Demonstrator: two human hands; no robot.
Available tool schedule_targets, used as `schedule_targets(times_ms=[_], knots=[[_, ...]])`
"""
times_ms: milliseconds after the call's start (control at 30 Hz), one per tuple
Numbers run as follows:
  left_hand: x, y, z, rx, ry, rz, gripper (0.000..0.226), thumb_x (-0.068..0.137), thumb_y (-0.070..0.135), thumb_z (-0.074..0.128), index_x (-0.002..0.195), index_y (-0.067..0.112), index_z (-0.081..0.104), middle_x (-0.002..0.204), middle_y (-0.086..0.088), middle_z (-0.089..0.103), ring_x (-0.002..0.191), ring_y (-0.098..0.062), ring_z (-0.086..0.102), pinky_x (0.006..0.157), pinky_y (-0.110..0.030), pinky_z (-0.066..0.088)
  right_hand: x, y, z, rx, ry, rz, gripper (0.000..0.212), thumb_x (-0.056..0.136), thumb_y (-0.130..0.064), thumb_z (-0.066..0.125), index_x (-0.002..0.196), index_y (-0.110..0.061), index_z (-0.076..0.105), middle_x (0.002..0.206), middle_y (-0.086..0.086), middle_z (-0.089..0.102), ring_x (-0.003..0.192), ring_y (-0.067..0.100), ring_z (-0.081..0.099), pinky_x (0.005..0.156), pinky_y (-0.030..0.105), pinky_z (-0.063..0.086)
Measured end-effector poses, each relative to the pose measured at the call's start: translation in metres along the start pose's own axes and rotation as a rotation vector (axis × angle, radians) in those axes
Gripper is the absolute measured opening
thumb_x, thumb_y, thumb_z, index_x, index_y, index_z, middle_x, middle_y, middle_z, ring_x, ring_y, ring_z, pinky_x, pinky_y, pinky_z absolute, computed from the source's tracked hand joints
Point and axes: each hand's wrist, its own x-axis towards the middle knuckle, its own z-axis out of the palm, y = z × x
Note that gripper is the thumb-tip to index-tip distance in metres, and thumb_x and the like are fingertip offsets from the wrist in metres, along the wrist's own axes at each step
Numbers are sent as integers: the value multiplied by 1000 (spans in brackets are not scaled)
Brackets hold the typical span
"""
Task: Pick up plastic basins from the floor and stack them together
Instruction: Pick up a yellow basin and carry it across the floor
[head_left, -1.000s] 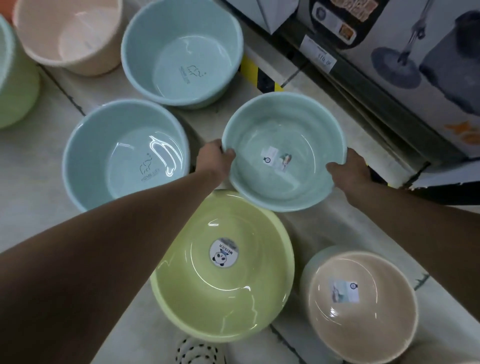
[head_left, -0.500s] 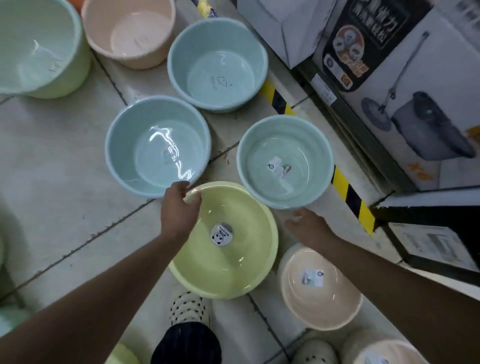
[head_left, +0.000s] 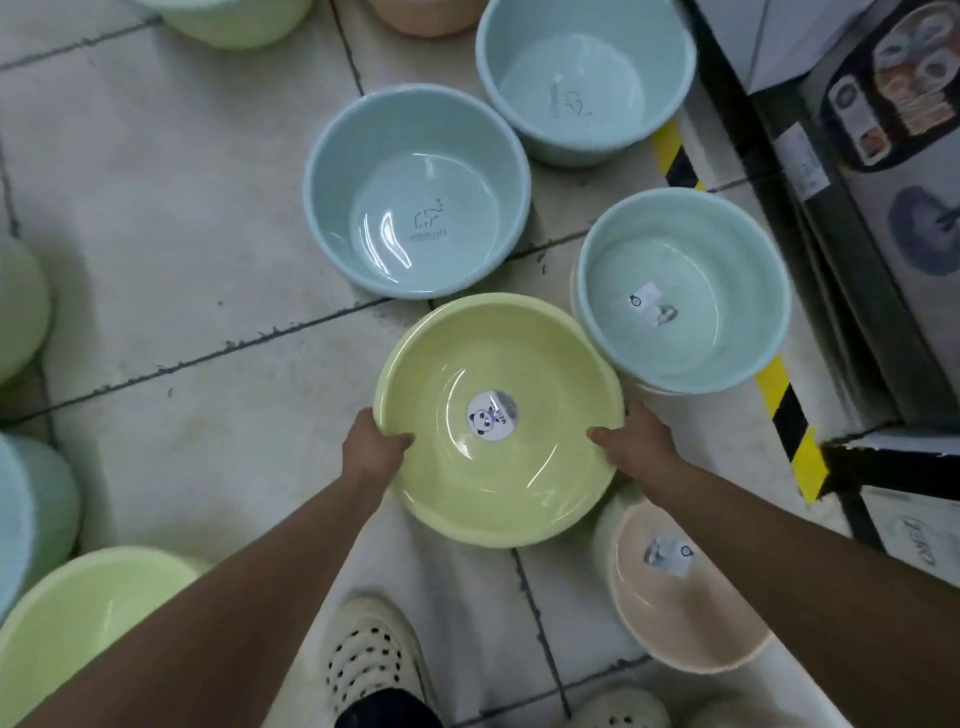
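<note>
A yellow-green basin with a panda sticker is held over the tiled floor. My left hand grips its left rim, thumb inside. My right hand grips its right rim, thumb inside. A mint basin stands just right of it, seated in a pale basin whose rim shows beneath. Two light blue basins stand behind, one near and one farther back. A beige basin lies under my right forearm.
A shelf base with boxed goods and yellow-black floor tape run along the right. More green basins and a stack sit at the left. My white perforated shoes are at the bottom.
Both hands left the mint basin on the floor, moved to the yellow-green basin and took its rim on both sides. The camera rose and shifted.
</note>
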Motion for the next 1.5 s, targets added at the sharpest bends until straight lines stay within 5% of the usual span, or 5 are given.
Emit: schedule_targets(times_ms=[467, 633, 933, 1133, 1500], knots=[[-88, -23, -129, -275, 98, 36, 31, 88, 4, 53, 111, 24, 56, 99, -3, 65, 91, -28, 63, 80, -40, 54, -131, -59, 20, 80, -25, -17, 30, 61, -21, 62, 91, -20, 64, 91, 10, 70, 87, 31, 66, 78, 40, 55], [-168, -26, -215, -403, 212, -49, 31, 90, 2, 54, 118, 15, 57, 102, -8, 66, 79, -16, 61, 62, -18, 46, -215, -137, 9, -98, -139, -131, 17, 76, -7, 64, 87, -20, 61, 86, 6, 66, 86, 31, 64, 77, 39, 53], [-300, -120, -321, -716, 406, -299, 29, 91, 3, 58, 120, 8, 59, 105, -11, 66, 97, -32, 64, 84, -39, 52, -352, -237, 76, -529, -338, -444, 28, 80, -6, 61, 107, -12, 63, 98, 10, 66, 90, 30, 64, 76, 36, 54], [-337, -186, -353, -756, 466, -431, 17, 89, 6, 60, 103, 13, 58, 91, -3, 64, 91, -29, 64, 64, -26, 45, -412, -250, 145, -762, -398, -502, 33, 83, -6, 59, 115, -9, 65, 94, 7, 66, 88, 28, 64, 76, 36, 53], [-291, -284, -361, -785, 561, -580, 29, 87, 20, 65, 114, 14, 62, 97, 2, 65, 89, -19, 60, 78, -29, 45, -402, -255, 285, -1179, -409, -739, 34, 89, -27, 59, 116, -7, 60, 90, 4, 64, 82, 24, 59, 70, 30, 47]])
